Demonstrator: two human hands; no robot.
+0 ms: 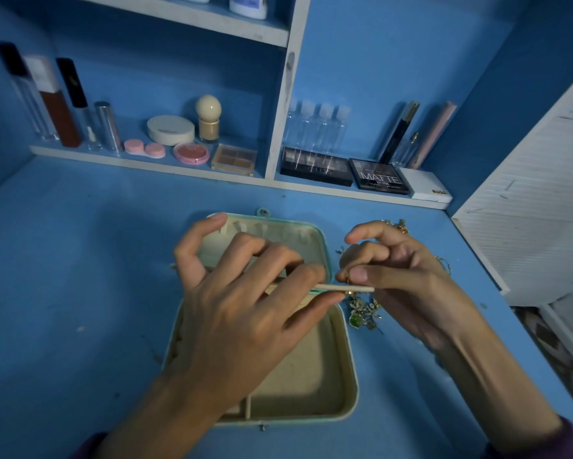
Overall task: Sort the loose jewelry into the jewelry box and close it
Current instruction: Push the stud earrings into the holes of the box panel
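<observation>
I see the open jewelry box [351,369], teal outside and cream inside, lying on the blue table [80,276]. My left hand [245,309] is over it, fingers spread and relaxed, gripping nothing. My right hand [394,276] pinches the end of a thin cream strip [328,286] between thumb and index finger. The loose gold jewelry [361,313], 1 piece with a green stone, lies just beside the box, on its right.

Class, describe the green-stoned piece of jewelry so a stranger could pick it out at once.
Find the open cream box on the blue desk. Off its right edge, beneath the right hand pinching a thin stick, lies a tangle of gold jewelry. The piece sits at the tangle's near left and alone carries a green stone.
</observation>
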